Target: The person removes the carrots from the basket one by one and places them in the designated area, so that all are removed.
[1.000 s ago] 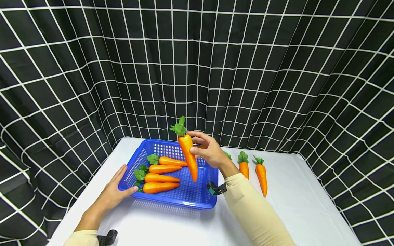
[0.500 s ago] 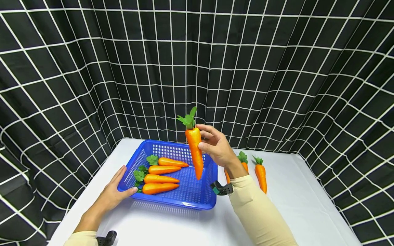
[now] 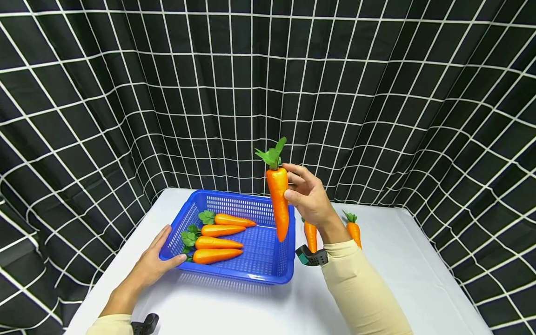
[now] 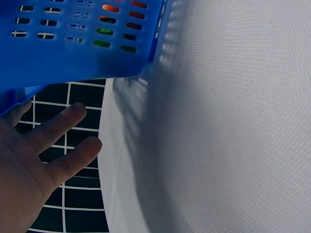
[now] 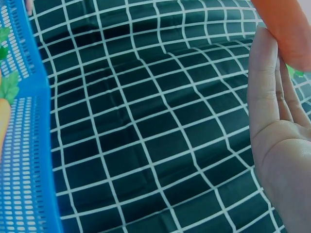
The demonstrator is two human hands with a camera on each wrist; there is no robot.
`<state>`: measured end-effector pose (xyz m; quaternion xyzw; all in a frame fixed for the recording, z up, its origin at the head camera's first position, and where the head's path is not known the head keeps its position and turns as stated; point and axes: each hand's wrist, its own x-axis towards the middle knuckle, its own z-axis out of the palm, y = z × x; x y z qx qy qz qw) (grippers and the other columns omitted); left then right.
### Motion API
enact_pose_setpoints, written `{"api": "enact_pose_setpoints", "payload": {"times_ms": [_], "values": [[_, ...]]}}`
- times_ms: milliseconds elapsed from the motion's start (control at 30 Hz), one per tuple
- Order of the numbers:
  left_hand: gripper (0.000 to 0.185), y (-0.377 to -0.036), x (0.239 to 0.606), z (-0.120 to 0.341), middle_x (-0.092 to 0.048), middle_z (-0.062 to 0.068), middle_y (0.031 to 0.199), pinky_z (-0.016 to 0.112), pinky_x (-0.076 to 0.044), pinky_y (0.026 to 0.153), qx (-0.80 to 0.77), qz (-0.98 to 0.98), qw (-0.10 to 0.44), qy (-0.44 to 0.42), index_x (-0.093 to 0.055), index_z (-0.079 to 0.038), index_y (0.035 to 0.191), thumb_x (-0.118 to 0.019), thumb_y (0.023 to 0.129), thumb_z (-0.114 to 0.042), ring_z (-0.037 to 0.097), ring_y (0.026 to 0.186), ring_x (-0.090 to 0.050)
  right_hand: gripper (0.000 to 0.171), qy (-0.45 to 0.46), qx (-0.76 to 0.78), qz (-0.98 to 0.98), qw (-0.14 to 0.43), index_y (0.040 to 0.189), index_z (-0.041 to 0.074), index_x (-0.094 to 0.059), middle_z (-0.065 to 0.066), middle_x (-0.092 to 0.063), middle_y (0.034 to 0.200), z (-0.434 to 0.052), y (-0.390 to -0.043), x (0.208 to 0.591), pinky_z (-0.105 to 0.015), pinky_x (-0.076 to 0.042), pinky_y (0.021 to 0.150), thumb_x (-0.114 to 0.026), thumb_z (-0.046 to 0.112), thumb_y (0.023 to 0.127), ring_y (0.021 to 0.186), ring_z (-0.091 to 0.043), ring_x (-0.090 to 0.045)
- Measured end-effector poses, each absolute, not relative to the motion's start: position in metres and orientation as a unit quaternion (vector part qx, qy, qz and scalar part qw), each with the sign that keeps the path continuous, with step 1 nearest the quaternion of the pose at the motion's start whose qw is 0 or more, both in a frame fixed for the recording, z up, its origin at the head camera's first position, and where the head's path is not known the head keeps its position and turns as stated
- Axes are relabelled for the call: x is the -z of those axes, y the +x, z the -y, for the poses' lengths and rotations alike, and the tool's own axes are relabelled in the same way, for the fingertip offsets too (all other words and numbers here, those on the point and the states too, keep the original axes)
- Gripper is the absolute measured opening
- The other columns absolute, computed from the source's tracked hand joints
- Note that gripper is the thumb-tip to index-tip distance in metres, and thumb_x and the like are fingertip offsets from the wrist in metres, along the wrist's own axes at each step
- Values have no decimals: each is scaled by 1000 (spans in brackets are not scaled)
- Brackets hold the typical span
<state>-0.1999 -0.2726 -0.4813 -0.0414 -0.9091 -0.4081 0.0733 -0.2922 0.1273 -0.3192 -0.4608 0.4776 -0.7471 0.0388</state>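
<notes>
Carrot (image 3: 278,201) — near-upright, tip down — left of the right hand (image 3: 311,197) pinching it; left hand (image 3: 152,261) spread against basket (image 3: 251,276).

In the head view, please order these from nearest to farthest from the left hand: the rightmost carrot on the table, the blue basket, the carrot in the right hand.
1. Blue basket: its near left corner touches the left hand.
2. Held carrot: raised in the right hand.
3. Rightmost carrot: on the table, right of the right hand.
</notes>
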Motion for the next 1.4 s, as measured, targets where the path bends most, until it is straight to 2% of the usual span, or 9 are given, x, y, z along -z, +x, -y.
{"api": "enact_pose_setpoints", "payload": {"times_ms": [700,1033,1400], "values": [[98,-200,479,273,-10,17,159,70,-13,103,408,909,72,-42,-16,-3,154,-74,83,-39,47,140,-12,49,-498,754,-429,-16,136,5,-51,-22,-56,120,-165,-282,302,-43,-54,82,-66,1,90,93,-33,-65],[98,-202,478,273,-10,17,159,69,-13,104,406,910,71,-44,-15,-4,154,-74,83,-38,46,141,-11,50,-495,751,-434,-56,137,0,-47,-24,-55,120,-195,-276,291,-39,-57,75,-63,-3,90,89,-32,-65],[99,-202,480,273,-9,17,159,69,-12,104,411,908,68,-45,-15,-4,154,-75,83,-37,46,141,-10,51,-482,768,-414,-80,137,-5,-43,-28,-55,118,-222,-266,285,-44,-56,76,-56,-12,89,92,-39,-65]]}}
